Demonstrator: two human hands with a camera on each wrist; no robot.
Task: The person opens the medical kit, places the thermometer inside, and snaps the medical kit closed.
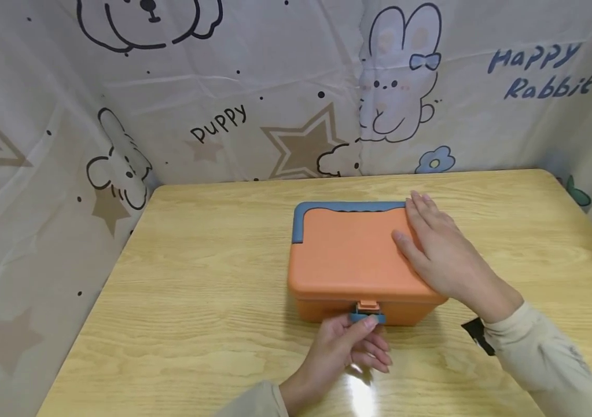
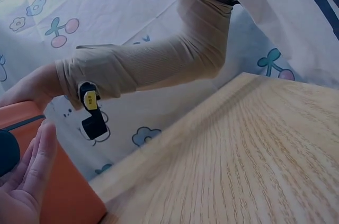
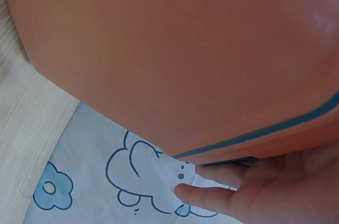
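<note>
An orange storage box (image 1: 353, 255) with a blue handle (image 1: 350, 206) folded along the back of its lid stands on the table. At its front, a blue latch (image 1: 360, 318) sticks outward. My left hand (image 1: 339, 347) pinches this latch, thumb on top and the other fingers lower down, partly hidden. The left wrist view shows those fingers (image 2: 34, 166) close to the orange front wall. My right hand (image 1: 441, 255) rests flat on the lid's right side, fingers pointing to the back edge. In the right wrist view its fingers (image 3: 217, 192) reach past the lid's rim.
The light wood table (image 1: 197, 278) extends around the box, with a patterned cloth (image 1: 254, 75) hanging behind and at the sides. A black wrist-camera piece (image 1: 478, 336) juts from the right sleeve (image 1: 545, 353). Light glares off the tabletop in front of the box.
</note>
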